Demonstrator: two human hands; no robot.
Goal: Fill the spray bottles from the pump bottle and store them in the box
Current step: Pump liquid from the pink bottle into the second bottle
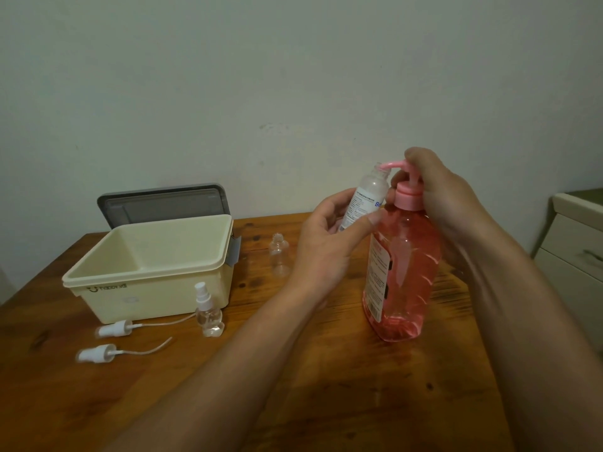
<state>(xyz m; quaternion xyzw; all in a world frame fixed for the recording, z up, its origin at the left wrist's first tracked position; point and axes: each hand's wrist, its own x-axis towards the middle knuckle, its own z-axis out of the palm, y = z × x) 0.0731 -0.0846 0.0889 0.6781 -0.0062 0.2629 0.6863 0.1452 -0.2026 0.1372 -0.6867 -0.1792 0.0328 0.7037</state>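
A: What is in front of you, biggest first?

B: Your wooden table (375, 386), then the cream box (153, 269) on its left side, open, with its grey lid (163, 202) standing behind it against the wall.

A: And the pink pump bottle (403, 272)?

B: Upright right of centre. Your right hand (440, 194) is curled over its pump head, fingers closed around the top.

A: My left hand (329, 243)?

B: Wrapped around a labelled spray bottle (367, 199), tilted, its open mouth just under the pump spout.

A: Smaller things?

B: A clear uncapped bottle (279, 259) stands between box and hand. A small capped bottle (208, 313) stands before the box. Two loose spray heads (112, 329) (96, 353) lie left of it, tubes trailing right.
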